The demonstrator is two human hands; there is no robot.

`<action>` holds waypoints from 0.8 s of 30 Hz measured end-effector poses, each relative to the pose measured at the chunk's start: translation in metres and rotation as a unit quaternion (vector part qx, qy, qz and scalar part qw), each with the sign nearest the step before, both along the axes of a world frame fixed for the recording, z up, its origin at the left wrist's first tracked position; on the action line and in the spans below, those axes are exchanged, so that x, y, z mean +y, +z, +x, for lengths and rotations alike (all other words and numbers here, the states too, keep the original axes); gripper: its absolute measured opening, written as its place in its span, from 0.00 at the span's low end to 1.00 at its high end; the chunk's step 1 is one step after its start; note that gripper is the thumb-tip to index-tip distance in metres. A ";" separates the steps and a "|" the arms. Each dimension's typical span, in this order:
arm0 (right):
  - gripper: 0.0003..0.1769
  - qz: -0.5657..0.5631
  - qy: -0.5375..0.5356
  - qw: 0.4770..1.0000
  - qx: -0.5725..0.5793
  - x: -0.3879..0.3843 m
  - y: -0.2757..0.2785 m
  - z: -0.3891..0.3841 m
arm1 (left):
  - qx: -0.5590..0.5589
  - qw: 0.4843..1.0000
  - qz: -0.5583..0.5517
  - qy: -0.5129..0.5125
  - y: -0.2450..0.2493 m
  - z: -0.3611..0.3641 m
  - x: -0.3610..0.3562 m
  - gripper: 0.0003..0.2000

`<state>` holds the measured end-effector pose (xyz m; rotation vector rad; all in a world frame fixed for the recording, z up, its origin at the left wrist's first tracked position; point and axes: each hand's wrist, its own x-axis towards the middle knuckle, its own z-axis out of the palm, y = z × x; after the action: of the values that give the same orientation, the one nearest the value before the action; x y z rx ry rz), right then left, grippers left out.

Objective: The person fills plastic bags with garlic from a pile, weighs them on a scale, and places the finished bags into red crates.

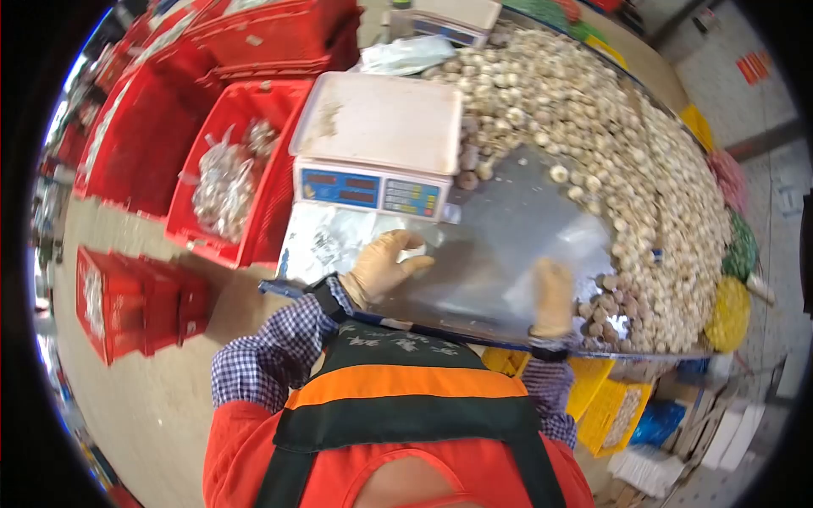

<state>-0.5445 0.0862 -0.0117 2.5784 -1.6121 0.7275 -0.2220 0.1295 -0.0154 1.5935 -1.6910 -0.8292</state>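
Probably light, limp and slippery, the clear plastic bag (500, 254) suits rim grips, where left hand (383, 267) and right hand (554, 296) curl fingers closed on it.

A steel counter (508, 245) is shown, with a weighing scale (377, 144) set on its left part. To the right of the scale and behind it, a broad heap of garlic bulbs (610, 144) is spread in an arc. Just in front of the scale, clear plastic bags (326, 241) are laid flat. Behind the scale, a crumpled white bag (406, 52) and a second scale (453, 17) are placed.
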 end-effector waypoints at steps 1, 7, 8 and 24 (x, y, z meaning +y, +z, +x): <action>0.08 -0.001 0.026 0.998 -0.052 0.000 -0.005 0.025 | 0.001 1.000 -0.004 -0.016 0.012 -0.030 -0.007 0.17; 0.16 0.400 -0.012 0.648 -0.648 -0.007 -0.003 0.058 | 0.085 0.995 -0.033 -0.035 0.027 -0.092 -0.043 0.07; 0.15 0.419 -0.011 0.551 -0.722 -0.011 -0.002 0.042 | 0.067 0.996 -0.049 -0.035 0.021 -0.082 -0.046 0.08; 0.20 0.319 0.100 0.919 -0.206 -0.046 0.061 -0.025 | -0.338 0.923 0.009 -0.183 0.039 -0.134 -0.077 0.14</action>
<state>-0.5697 0.0406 0.0492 3.2599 -1.9932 0.9392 -0.3561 0.0520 0.0239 1.7178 -2.5307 -0.4743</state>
